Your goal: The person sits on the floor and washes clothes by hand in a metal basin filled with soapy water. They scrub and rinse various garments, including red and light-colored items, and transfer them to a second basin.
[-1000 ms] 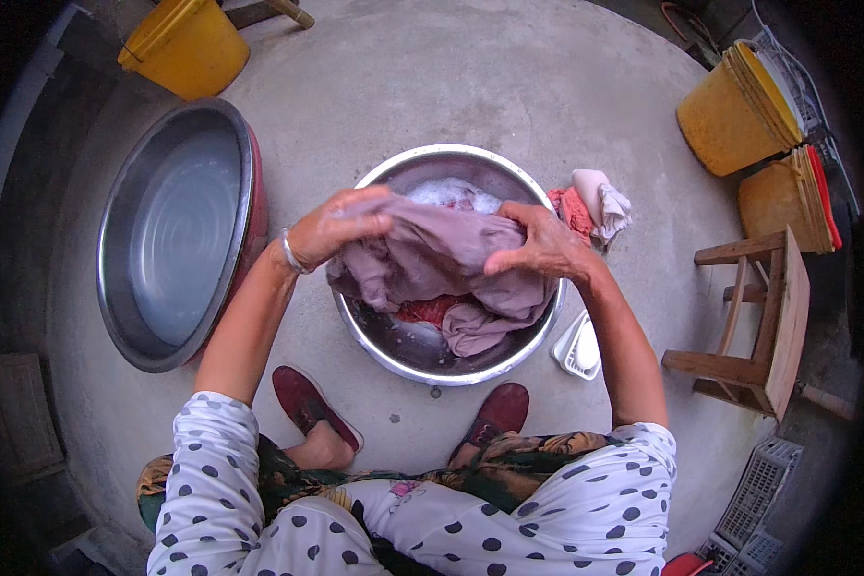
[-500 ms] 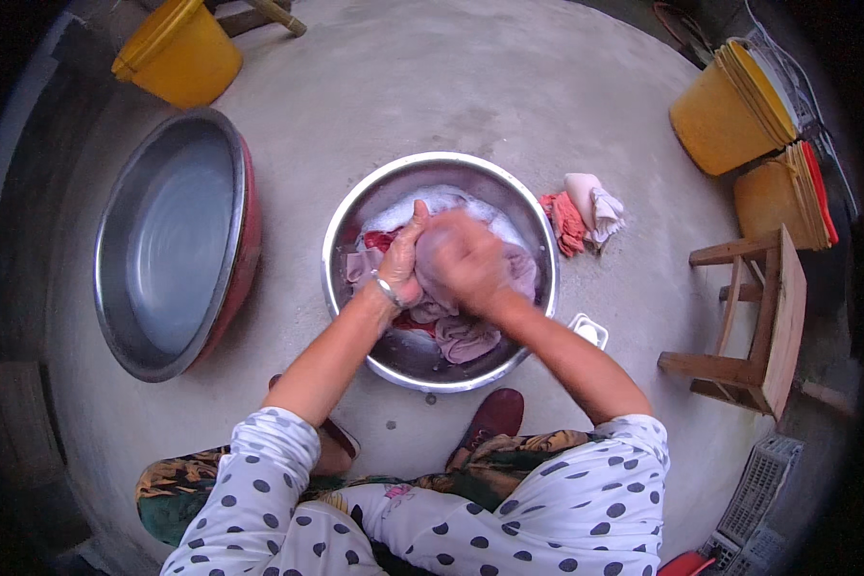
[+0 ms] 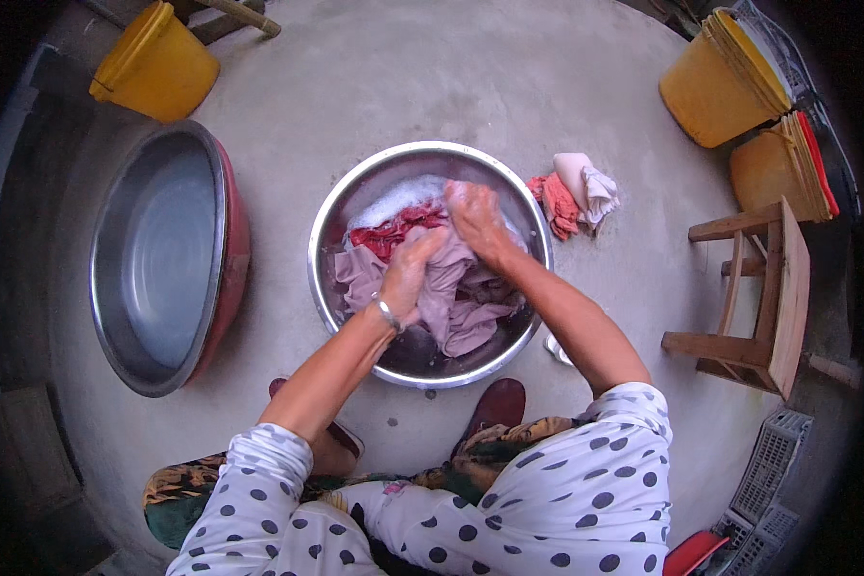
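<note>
A round metal basin (image 3: 328, 298) stands on the floor in front of my feet. In it lie a wet mauve garment (image 3: 444, 288) and a red cloth (image 3: 394, 230), with white suds (image 3: 398, 199) along the far side. My left hand (image 3: 409, 280), with a silver bracelet at the wrist, is closed on the mauve garment near the basin's middle. Farther up and to the right, my right hand (image 3: 478, 219) is clenched around a bunched part of the same garment. The cloth runs between both hands, and its lower folds rest in the basin.
A large red tub (image 3: 235, 259) leans at the left. Small pink and coral cloths (image 3: 562, 197) lie just right of the basin, and a white soap dish (image 3: 557, 349) is partly behind my right forearm. A wooden stool (image 3: 778, 298), yellow buckets (image 3: 725, 82) and grey crates (image 3: 773, 461) line the right side.
My right hand, blurred over the bunched garment before, is now farther up the basin and sharp. The mauve cloth has spread out between my hands, and more of the red cloth shows.
</note>
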`<state>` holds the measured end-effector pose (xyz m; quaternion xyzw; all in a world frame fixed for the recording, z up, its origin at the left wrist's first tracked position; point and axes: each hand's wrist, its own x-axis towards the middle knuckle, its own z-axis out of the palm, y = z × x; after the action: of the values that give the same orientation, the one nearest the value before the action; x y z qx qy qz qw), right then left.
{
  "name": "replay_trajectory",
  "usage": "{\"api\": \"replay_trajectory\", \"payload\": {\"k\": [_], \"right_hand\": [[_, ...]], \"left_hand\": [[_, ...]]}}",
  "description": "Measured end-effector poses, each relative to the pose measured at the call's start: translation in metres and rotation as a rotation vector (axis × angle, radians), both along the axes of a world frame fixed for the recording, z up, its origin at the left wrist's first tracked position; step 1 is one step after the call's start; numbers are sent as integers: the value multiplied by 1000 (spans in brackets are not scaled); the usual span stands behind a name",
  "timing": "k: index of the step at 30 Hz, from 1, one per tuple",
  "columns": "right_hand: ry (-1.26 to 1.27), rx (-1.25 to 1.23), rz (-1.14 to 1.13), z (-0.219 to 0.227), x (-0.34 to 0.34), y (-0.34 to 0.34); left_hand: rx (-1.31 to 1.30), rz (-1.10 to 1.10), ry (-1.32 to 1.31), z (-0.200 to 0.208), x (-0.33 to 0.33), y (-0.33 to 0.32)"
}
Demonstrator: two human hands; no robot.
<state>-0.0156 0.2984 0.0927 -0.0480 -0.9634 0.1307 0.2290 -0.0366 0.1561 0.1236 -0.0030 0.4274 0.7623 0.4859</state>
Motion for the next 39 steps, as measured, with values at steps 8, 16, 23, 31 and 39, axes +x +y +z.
{"api": "replay_trajectory", "payload": {"k": [8, 16, 23, 31, 39], "right_hand": [[-285, -1119, 196, 51, 18, 15], [-330, -1472, 199, 23, 42, 45], [73, -810, 90, 51, 28, -42], [-118, -262, 102, -8, 13, -38], [-404, -750, -167, -5, -2, -18]], "left_hand": [[-412, -1140, 1138, 22, -76, -47], [-24, -249, 413, 2, -89, -59], [417, -163, -391, -9, -40, -11], [-114, 262, -208, -78, 7, 0], [73, 127, -340, -38, 7, -11]]}}
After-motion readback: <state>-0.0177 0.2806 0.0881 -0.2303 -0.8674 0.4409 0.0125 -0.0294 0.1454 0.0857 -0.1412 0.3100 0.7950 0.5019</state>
